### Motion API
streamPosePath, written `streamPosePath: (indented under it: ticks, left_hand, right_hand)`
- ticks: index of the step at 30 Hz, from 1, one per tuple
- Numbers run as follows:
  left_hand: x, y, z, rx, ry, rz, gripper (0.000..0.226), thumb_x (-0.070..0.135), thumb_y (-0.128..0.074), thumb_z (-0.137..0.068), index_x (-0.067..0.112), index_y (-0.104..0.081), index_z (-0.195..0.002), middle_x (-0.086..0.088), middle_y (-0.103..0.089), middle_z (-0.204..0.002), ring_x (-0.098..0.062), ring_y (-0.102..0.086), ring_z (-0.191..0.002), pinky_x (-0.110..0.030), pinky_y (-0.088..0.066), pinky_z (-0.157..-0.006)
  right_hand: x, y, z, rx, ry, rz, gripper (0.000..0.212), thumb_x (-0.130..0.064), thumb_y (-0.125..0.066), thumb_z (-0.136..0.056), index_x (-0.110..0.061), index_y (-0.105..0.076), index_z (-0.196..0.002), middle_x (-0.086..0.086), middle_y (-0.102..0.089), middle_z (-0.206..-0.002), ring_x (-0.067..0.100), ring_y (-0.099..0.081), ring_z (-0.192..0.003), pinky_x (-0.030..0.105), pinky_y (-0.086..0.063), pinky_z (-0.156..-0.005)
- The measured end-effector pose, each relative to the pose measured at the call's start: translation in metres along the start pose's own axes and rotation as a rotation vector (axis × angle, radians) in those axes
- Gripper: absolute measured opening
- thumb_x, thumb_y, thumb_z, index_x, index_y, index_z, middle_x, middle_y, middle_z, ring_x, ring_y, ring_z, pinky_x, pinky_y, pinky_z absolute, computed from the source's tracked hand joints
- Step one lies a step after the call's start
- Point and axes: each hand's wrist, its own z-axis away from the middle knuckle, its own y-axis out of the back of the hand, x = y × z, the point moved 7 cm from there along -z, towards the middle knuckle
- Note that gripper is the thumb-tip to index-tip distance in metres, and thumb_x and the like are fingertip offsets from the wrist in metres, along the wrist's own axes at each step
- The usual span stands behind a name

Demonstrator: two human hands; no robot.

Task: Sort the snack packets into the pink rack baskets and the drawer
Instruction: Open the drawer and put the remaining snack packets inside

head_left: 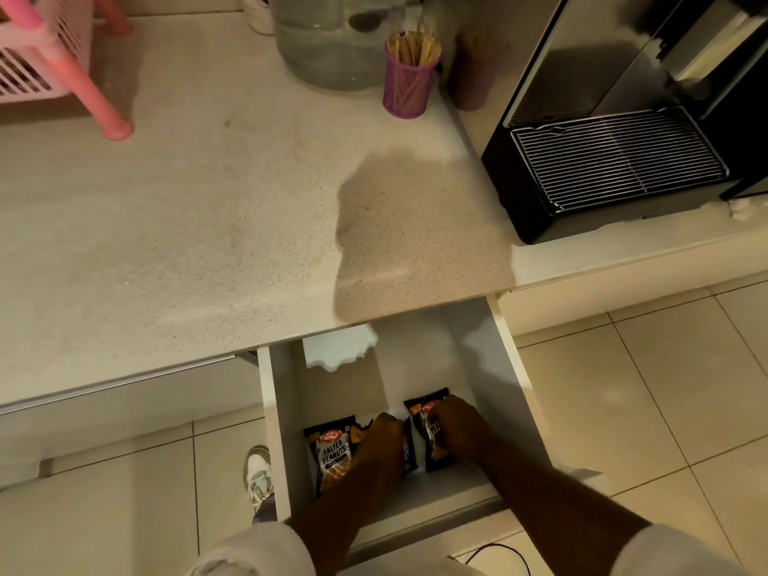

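Peanut packets [332,453] in open drawer [509,347]

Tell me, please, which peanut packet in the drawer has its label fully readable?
The leftmost peanut packet, beside the left hand: its "Salted Peanuts" label shows whole. The right hand covers most of the other packet.

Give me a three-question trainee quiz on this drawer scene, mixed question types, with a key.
1. True or false: the drawer is open.
2. Which hand rests on the right-hand peanut packet? A) left hand B) right hand C) neither
3. Fill in: the purple cup of wooden sticks stands on the ____.

Key: 1 true; 2 B; 3 counter. The Salted Peanuts packet lies at the left of the drawer, partly under the left hand.
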Motion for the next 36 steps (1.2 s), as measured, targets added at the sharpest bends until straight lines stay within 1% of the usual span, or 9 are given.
streamPosePath:
  ticks: [3, 7, 10, 14, 17, 23, 27, 32, 36]
  left_hand:
    - [-0.003, 0.012, 0.009, -0.005, 0.059, 0.045, 0.028, 0.003, -0.062, -0.088, 0.008, -0.067, -0.115, -0.012, -0.061, -0.119, -0.026, -0.061, -0.111, -0.027, -0.049, -0.090]
    - [-0.003, 0.035, 0.034, -0.027, 0.065, 0.132, 0.022, 0.003, -0.066, -0.085, 0.008, -0.071, -0.106, -0.010, -0.069, -0.108, -0.020, -0.067, -0.096, -0.031, -0.057, -0.085]
    - [0.008, 0.058, 0.055, -0.019, -0.036, 0.231, 0.010, 0.006, -0.066, -0.085, 0.011, -0.073, -0.091, -0.004, -0.072, -0.096, -0.010, -0.067, -0.082, -0.023, -0.057, -0.073]
    - [0.029, 0.078, 0.084, -0.065, -0.198, 0.354, 0.004, 0.015, -0.077, -0.082, 0.013, -0.074, -0.084, 0.000, -0.075, -0.089, -0.009, -0.070, -0.082, -0.027, -0.058, -0.079]
    - [0.036, 0.080, 0.107, -0.111, -0.257, 0.393, 0.008, 0.028, -0.080, -0.079, 0.026, -0.072, -0.080, 0.016, -0.073, -0.080, 0.003, -0.069, -0.079, -0.012, -0.054, -0.072]
    - [0.033, 0.055, 0.134, -0.193, -0.244, 0.240, 0.027, 0.044, -0.084, -0.069, 0.034, -0.066, -0.087, 0.014, -0.066, -0.089, 0.000, -0.062, -0.079, -0.017, -0.054, -0.067]
    - [0.036, 0.055, 0.141, -0.157, -0.255, 0.189, 0.033, 0.041, -0.086, -0.066, 0.029, -0.067, -0.090, 0.014, -0.064, -0.091, -0.001, -0.060, -0.077, -0.020, -0.055, -0.066]
    - [0.040, 0.061, 0.144, -0.144, -0.267, 0.144, 0.030, 0.038, -0.087, -0.067, 0.023, -0.070, -0.087, 0.010, -0.069, -0.083, -0.002, -0.063, -0.074, -0.018, -0.053, -0.065]
    - [0.035, 0.071, 0.140, -0.132, -0.222, 0.190, 0.027, 0.035, -0.089, -0.065, 0.021, -0.071, -0.082, 0.005, -0.071, -0.081, -0.006, -0.067, -0.072, -0.020, -0.055, -0.064]
  right_hand:
    - [-0.002, 0.003, 0.011, -0.029, -0.010, -0.012, 0.038, -0.019, -0.083, -0.079, -0.011, -0.072, -0.114, 0.008, -0.068, -0.117, 0.027, -0.067, -0.108, 0.035, -0.056, -0.093]
    - [-0.008, 0.014, 0.029, 0.004, 0.031, -0.085, 0.039, -0.026, -0.078, -0.085, -0.021, -0.070, -0.122, 0.002, -0.069, -0.120, 0.018, -0.068, -0.103, 0.032, -0.056, -0.089]
    - [-0.016, 0.028, 0.053, 0.003, 0.096, -0.111, 0.028, -0.038, -0.075, -0.087, -0.021, -0.075, -0.109, -0.002, -0.072, -0.111, 0.014, -0.068, -0.095, 0.029, -0.055, -0.085]
    - [-0.019, 0.049, 0.097, 0.037, 0.170, -0.276, 0.021, -0.039, -0.080, -0.082, -0.026, -0.080, -0.098, -0.015, -0.072, -0.089, -0.004, -0.067, -0.083, 0.012, -0.049, -0.074]
    - [-0.021, 0.060, 0.130, 0.015, 0.224, -0.315, 0.020, -0.042, -0.085, -0.076, -0.033, -0.081, -0.093, -0.024, -0.073, -0.085, -0.010, -0.067, -0.084, 0.005, -0.046, -0.068]
    - [-0.024, 0.044, 0.167, -0.072, 0.292, -0.373, 0.028, -0.036, -0.088, -0.073, -0.027, -0.082, -0.098, -0.012, -0.076, -0.098, 0.004, -0.069, -0.090, 0.019, -0.053, -0.077]
    - [-0.024, 0.045, 0.172, -0.006, 0.296, -0.394, 0.026, -0.029, -0.090, -0.071, -0.023, -0.083, -0.096, -0.008, -0.077, -0.097, 0.004, -0.069, -0.086, 0.015, -0.050, -0.072]
    - [-0.025, 0.049, 0.171, 0.032, 0.219, -0.285, 0.026, -0.040, -0.091, -0.067, -0.030, -0.083, -0.090, -0.012, -0.076, -0.094, 0.006, -0.069, -0.089, 0.031, -0.058, -0.083]
    - [-0.031, 0.055, 0.162, -0.001, 0.153, -0.194, 0.027, -0.046, -0.090, -0.066, -0.035, -0.081, -0.088, -0.019, -0.075, -0.092, 0.001, -0.067, -0.088, 0.026, -0.057, -0.083]
